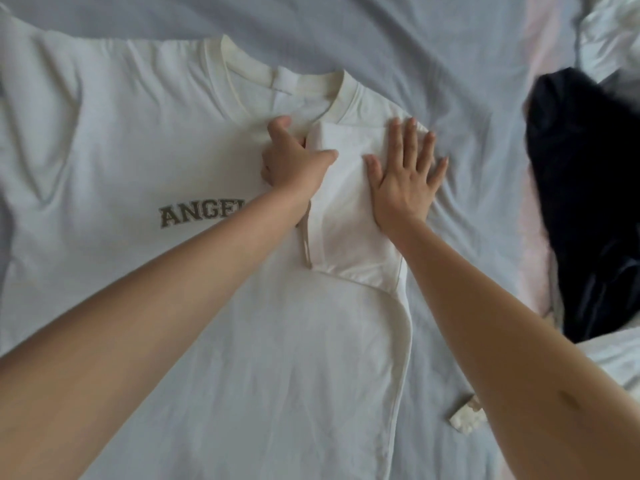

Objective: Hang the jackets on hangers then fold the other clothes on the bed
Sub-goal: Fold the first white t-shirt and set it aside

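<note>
Forearms reach in from the near edge, both hands meeting high on the garment; just beside the right forearm a small pale packet (465,415) lies on the bed sheet (450,46), apart from the clothes. The white T-shirt (138,150) lies spread front-up on the bed, its hem nearest the camera; its edge on the right hand's side is already turned in over the body, and the sleeve (346,209) is doubled back on top of that fold. The right hand (405,178) rests flat on the sleeve, fingers straight and spread, pressing it down; the left hand (294,161) is curled at the sleeve's inner edge, thumb on top, apparently pinching it. Beyond them the collar (242,67) lies open; a dark garment (588,202) waits in a heap well off to the right.

The step in hand looks like the first side fold of the shirt, being flattened; the other side, past the print (201,214), is still spread wide. The next move probably calls for letting go, then bringing that far sleeve and side across to match, before doubling the length.
</note>
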